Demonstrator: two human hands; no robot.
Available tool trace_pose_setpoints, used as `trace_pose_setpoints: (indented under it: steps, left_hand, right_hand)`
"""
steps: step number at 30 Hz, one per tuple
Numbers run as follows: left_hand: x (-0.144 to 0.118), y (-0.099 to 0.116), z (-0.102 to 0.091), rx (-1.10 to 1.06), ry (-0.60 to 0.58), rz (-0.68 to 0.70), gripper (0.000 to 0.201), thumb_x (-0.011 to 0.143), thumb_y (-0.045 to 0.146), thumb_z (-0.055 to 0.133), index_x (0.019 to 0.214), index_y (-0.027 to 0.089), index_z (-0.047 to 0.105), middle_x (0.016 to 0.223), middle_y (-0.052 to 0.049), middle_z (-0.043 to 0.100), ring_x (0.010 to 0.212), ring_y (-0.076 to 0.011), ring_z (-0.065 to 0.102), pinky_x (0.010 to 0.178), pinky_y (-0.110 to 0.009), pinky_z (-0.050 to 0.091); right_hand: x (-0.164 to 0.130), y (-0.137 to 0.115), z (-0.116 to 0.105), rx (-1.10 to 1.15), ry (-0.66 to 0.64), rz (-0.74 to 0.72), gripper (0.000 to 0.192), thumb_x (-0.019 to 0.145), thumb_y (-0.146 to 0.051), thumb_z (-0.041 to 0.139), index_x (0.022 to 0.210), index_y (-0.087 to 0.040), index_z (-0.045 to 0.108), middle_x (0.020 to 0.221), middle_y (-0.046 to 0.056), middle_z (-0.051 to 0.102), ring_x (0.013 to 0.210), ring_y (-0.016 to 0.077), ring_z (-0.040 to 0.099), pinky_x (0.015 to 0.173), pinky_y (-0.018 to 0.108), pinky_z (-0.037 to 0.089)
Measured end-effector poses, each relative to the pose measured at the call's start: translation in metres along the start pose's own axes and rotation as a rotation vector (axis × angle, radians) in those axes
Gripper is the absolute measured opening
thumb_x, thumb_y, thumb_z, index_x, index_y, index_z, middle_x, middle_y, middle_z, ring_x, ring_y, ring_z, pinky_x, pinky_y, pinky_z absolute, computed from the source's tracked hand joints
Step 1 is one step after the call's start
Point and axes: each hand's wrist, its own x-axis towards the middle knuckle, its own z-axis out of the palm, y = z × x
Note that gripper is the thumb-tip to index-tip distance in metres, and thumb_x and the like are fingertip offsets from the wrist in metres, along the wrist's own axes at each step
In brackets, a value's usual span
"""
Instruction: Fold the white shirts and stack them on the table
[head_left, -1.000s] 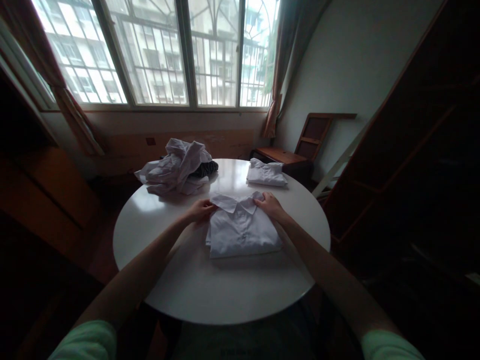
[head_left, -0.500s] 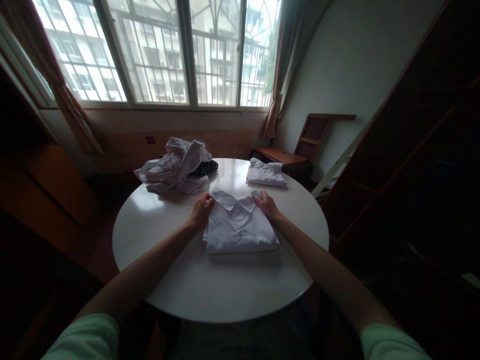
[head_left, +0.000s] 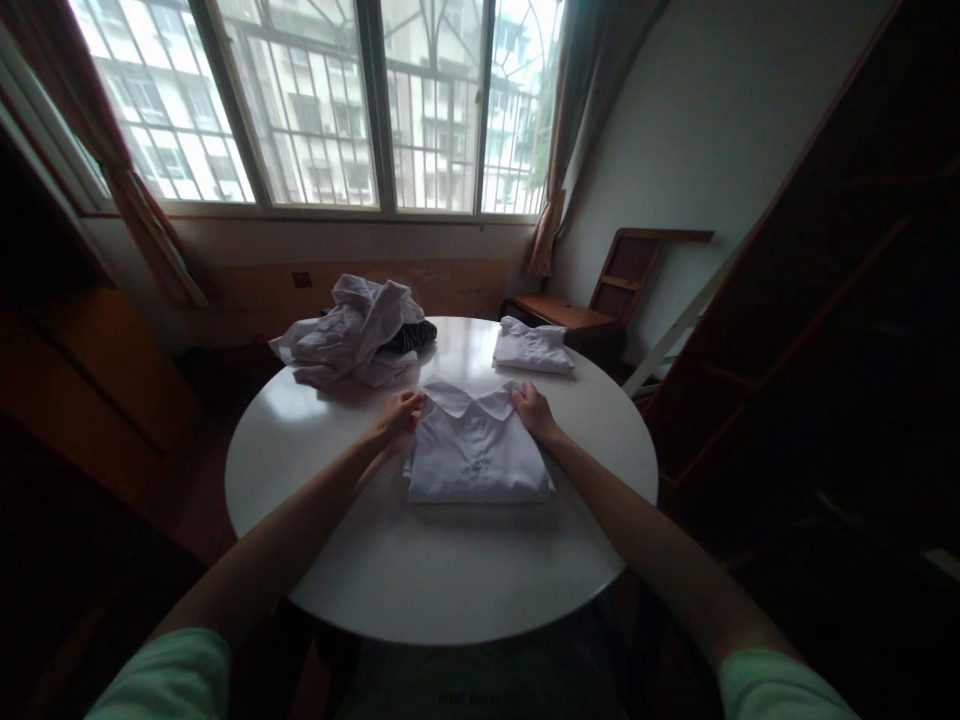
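Pinching folded shirt [head_left: 477, 455] collar corners, left hand [head_left: 400, 411], right hand [head_left: 531, 408], bare table [head_left: 420, 570] nearer.

On my feed I see two bare forearms, no watch or rings that I can make out. Left hand [head_left: 397, 412] and right hand [head_left: 531, 407] are bare, no gloves. Short sleeves, pale green: left sleeve [head_left: 161, 680] and right sleeve [head_left: 780, 685] show at the btm corners, soft fabric, plain, no print visible. Rest of the body is out of view.
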Motion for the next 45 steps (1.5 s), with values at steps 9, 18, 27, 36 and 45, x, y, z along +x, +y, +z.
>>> trace_pose_setpoints:
  steps: [9, 18, 27, 36, 45]
  left_hand:
    - [-0.007, 0.012, -0.002, 0.598, 0.055, 0.305, 0.018, 0.065, 0.03, 0.054, 0.058, 0.014, 0.059, 0.061, 0.0, 0.056, 0.061, -0.0129, 0.051, 0.057, -0.023, 0.035]
    - [0.004, 0.007, -0.002, 0.325, 0.027, 0.223, 0.01, 0.067, 0.021, 0.05, 0.061, 0.016, 0.056, 0.06, 0.001, 0.054, 0.059, -0.012, 0.048, 0.056, -0.022, 0.037]
    - [0.002, -0.002, 0.011, 0.173, 0.213, 0.094, 0.019, 0.074, 0.023, 0.05, 0.056, 0.016, 0.048, 0.055, 0.002, 0.047, 0.055, -0.0106, 0.042, 0.048, -0.019, 0.031]
    - [0.0, -0.007, 0.011, -0.089, 0.075, -0.061, 0.031, 0.068, 0.042, 0.062, 0.059, 0.015, 0.051, 0.049, 0.003, 0.051, 0.046, -0.0102, 0.046, 0.044, -0.021, 0.032]
    - [-0.006, 0.007, 0.002, 0.075, -0.011, -0.086, 0.029, 0.065, 0.04, 0.066, 0.061, 0.016, 0.05, 0.051, 0.004, 0.047, 0.044, -0.0082, 0.043, 0.045, -0.021, 0.032]
  right_hand:
    - [0.0, 0.002, 0.0, -0.032, 0.006, -0.016, 0.015, 0.086, -0.028, 0.038, 0.087, -0.018, 0.05, 0.089, 0.01, 0.064, 0.084, 0.022, 0.058, 0.061, 0.025, 0.034]
    - [0.0, 0.003, 0.0, -0.033, 0.02, -0.014, 0.018, 0.086, -0.028, 0.038, 0.091, -0.018, 0.052, 0.09, 0.01, 0.065, 0.084, 0.0218, 0.058, 0.063, 0.025, 0.035]
    - [0.001, 0.001, 0.0, -0.066, 0.014, 0.033, 0.02, 0.088, -0.028, 0.037, 0.094, -0.017, 0.053, 0.091, 0.011, 0.065, 0.084, 0.0215, 0.058, 0.062, 0.025, 0.035]
    - [0.001, -0.002, -0.003, -0.028, 0.033, 0.073, 0.021, 0.087, -0.027, 0.037, 0.094, -0.017, 0.054, 0.094, 0.012, 0.064, 0.087, 0.0235, 0.058, 0.063, 0.026, 0.036]
    - [-0.001, -0.002, -0.005, -0.042, 0.057, 0.062, 0.019, 0.088, -0.027, 0.036, 0.09, -0.018, 0.053, 0.09, 0.011, 0.064, 0.084, 0.0224, 0.058, 0.062, 0.026, 0.036]
